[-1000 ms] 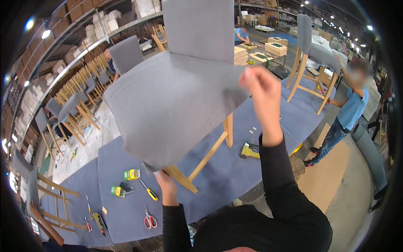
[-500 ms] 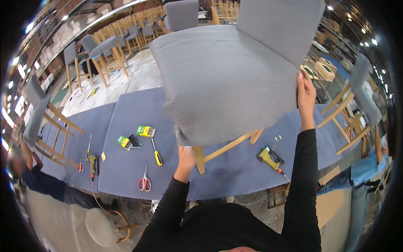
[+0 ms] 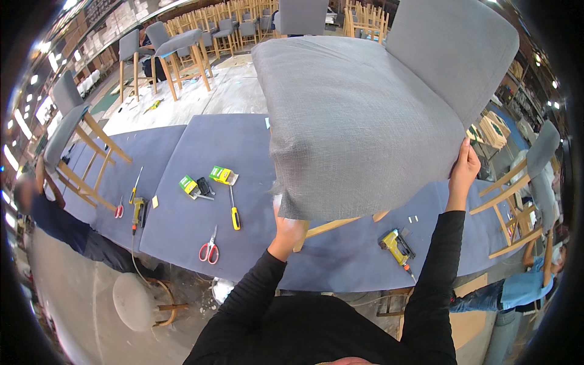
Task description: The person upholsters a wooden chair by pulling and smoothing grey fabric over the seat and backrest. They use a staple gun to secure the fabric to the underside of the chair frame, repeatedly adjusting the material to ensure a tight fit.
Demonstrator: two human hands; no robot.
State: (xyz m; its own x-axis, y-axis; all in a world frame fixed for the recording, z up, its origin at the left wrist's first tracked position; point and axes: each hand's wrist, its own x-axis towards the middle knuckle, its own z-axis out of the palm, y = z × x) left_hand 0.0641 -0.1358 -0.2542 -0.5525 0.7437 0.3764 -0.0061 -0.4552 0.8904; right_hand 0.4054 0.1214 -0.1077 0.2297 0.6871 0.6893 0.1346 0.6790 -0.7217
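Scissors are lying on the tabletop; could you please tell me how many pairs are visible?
2: the nearer pair lies left of the left hand; the farther pair is beside the leftmost staple gun. The grey chair could hide more.

Furniture workshop: workbench [image 3: 340,267], pneumatic gun [image 3: 396,246], screwdriver [image 3: 235,218], scissors [image 3: 212,244], massed wooden chair frames [image 3: 210,21].
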